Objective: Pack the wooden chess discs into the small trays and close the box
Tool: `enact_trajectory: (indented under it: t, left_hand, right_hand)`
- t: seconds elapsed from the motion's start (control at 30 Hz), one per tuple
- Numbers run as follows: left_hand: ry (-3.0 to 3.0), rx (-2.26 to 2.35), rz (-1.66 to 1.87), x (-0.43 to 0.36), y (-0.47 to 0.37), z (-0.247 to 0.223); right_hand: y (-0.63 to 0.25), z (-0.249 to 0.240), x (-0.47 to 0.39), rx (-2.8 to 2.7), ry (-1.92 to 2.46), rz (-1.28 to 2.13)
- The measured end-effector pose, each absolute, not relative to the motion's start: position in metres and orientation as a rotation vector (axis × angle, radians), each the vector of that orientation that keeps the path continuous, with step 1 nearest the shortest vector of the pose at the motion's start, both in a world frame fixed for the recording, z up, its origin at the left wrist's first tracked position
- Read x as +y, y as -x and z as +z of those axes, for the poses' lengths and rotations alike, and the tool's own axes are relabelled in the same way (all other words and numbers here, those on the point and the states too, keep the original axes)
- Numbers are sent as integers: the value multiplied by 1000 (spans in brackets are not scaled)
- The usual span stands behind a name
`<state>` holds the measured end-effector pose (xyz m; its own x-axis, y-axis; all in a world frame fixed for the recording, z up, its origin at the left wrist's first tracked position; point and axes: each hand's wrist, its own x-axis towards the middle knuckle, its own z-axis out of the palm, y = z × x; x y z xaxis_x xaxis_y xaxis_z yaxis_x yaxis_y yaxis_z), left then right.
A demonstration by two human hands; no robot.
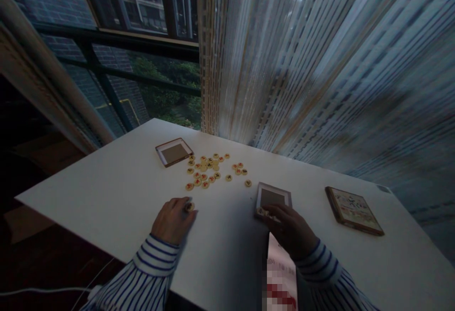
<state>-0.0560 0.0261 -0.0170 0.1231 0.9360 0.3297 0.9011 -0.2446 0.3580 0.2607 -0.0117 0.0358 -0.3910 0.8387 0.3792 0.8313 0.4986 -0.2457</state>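
My left hand (171, 221) rests on the white table, its thumb and fingertips closed around a round Chinese chess piece (190, 206) with a dark character. At the near edge of a shallow box tray (259, 196), my right hand (289, 228) is bent down with its fingers together on a Chinese chess piece. Beside those fingertips, another Chinese chess piece (260, 211) sits in the tray's near left corner; the fingers partly hide what lies there. Loose Chinese chess pieces (204, 177), with red or dark characters, are scattered beyond my hands.
A second shallow box part (165, 162) lies at the back left. On the right is a flat box (353, 209) with a printed top. A lit phone (282, 263) lies under my right wrist. Striped curtains (284, 64) hang along the table's (117, 178) far edge.
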Motion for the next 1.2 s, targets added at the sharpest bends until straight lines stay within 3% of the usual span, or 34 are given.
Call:
enact_trajectory:
  t: [1.2]
  left_hand:
    - [-2434, 1654, 884, 53, 13, -14]
  right_hand:
    - [-222, 44, 17, -2582, 1430, 159]
